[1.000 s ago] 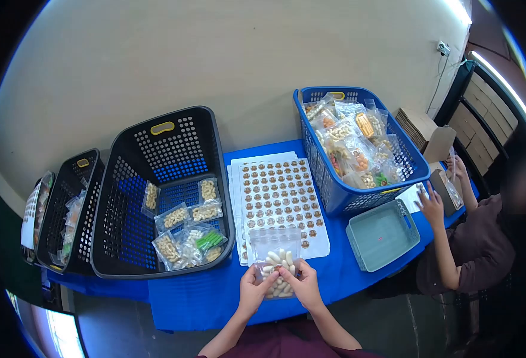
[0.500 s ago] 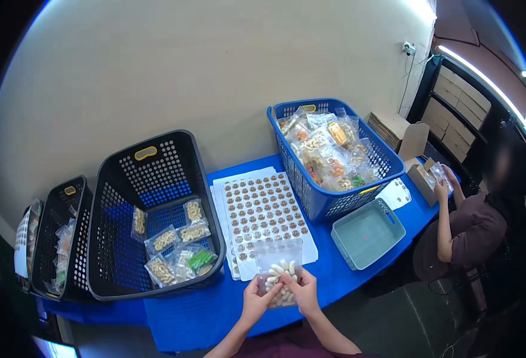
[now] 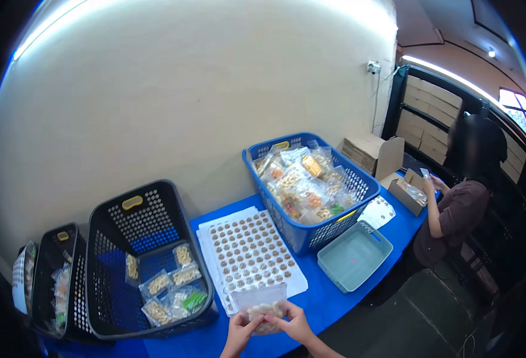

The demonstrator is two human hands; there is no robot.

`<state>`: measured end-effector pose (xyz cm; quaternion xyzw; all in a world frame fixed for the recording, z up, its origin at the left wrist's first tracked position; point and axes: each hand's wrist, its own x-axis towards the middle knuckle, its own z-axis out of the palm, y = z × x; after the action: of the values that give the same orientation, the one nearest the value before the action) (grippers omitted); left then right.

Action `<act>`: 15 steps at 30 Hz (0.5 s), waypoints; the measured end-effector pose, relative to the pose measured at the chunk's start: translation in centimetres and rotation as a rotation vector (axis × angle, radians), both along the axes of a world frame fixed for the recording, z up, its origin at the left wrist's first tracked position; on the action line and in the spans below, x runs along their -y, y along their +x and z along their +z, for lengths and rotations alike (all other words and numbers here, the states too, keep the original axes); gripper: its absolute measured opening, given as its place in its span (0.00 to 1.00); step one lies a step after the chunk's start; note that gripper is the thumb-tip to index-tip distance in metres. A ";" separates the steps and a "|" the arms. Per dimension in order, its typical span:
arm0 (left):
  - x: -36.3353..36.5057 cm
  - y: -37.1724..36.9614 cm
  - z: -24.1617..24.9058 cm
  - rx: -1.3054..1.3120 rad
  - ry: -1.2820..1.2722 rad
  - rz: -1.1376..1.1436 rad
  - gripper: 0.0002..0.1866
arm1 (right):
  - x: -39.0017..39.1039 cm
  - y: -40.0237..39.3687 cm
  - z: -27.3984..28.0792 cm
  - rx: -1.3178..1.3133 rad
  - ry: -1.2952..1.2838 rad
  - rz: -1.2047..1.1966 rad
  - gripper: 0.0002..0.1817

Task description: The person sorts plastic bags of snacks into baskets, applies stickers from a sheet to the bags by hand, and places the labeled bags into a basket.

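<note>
In the head view, a clear plastic bag [image 3: 263,296] of white, capsule-shaped pieces is held between my two hands at the lower middle. My left hand [image 3: 242,331] grips its left side and my right hand [image 3: 294,325] its right, with thumbs meeting over the front. The bag's clear top flap stands up above the fingers. Just behind it lie sheets of round brown stickers [image 3: 252,250] on white backing. Left of my hands, a black basket [image 3: 102,280] holds several filled bags [image 3: 155,285], one with green pieces [image 3: 194,300].
A blue basket [image 3: 311,238] heaped with filled bags stands behind a grey-green tray [image 3: 353,255]. The blue-covered table [image 3: 221,212] runs along the wall. More dark baskets [image 3: 79,286] are at far left. At right, a co-worker [image 3: 454,221] handles a small packet by a cardboard box [image 3: 409,194].
The view has tilted up and turned right, so the table sits lower and further left. My hands still hold the bag, its pieces now more covered. The co-worker's hands have lifted a packet.
</note>
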<state>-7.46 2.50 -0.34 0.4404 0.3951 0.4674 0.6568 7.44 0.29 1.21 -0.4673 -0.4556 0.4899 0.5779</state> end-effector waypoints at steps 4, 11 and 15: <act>-0.8 0.5 -1.0 -0.041 0.035 0.004 0.09 | 0.2 1.3 -1.5 0.103 0.017 -0.018 0.17; -0.9 3.3 -5.6 -0.084 -0.016 0.050 0.21 | 0.8 2.5 0.6 -0.173 -0.340 0.041 0.19; -1.9 3.1 -2.8 -0.238 -0.013 -0.056 0.19 | 0.3 2.4 -1.8 -0.221 -0.213 -0.011 0.14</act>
<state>-4.34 4.39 -3.10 0.4993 0.4608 0.3907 0.6210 9.84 0.03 -0.60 -0.4718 -0.3323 0.5808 0.5741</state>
